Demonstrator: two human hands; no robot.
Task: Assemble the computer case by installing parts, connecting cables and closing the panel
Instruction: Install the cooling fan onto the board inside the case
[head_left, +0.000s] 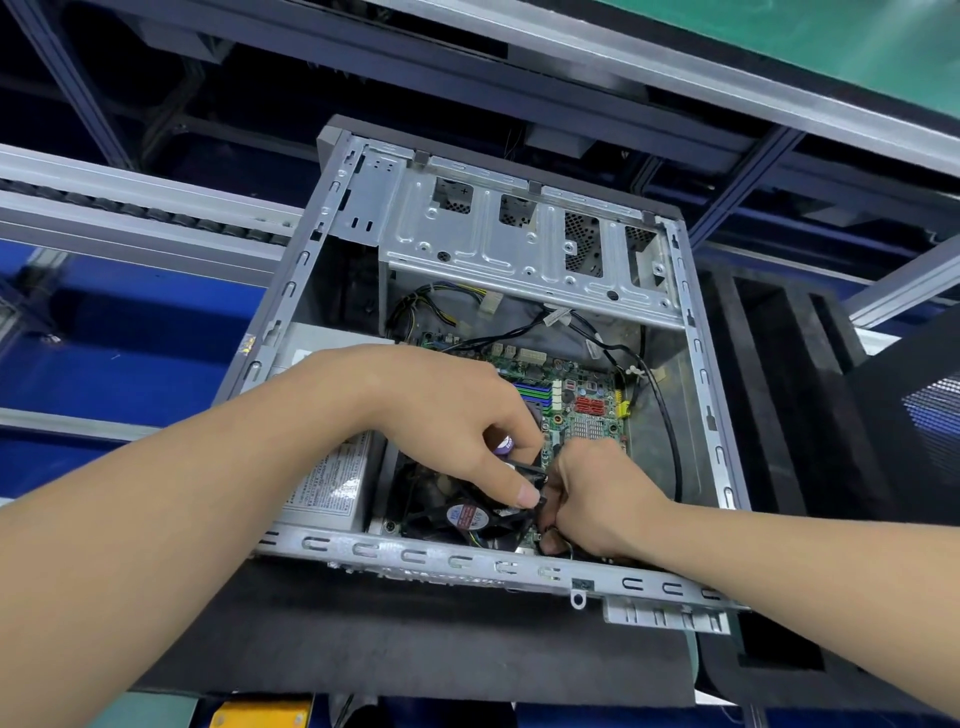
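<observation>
Left forearm (182, 519) and right forearm (805, 571) cross the near rim of the case (415, 558), which lies open side up on a black mat (415, 639); both hands meet low inside it, at the fan (467, 519). My left hand (447, 410) pinches the fan's black frame, thumb on the near edge and curled fingers on the far one; my right hand (597, 493) is curled tight at the fan's right corner, and I cannot tell what, if anything, its tucked fingers hold. The fan sits at the near wall, just beside the power supply (332, 483) on its left; the board (587, 415) runs away behind it.

To do this well, I judge, the left hand should hold the frame level while the right works the corner; pressing one corner alone could tilt it; the thin wires by my right fingers should be kept out from under the frame.

Room is tight; the stamped rim lies right under both wrists, so lifting straight up looks the safest way out; the drive cage (519, 249) closes the far end; a black cable (670, 431) loops along the right wall, near my right hand but apart from it; bare floor shows right of the board.
</observation>
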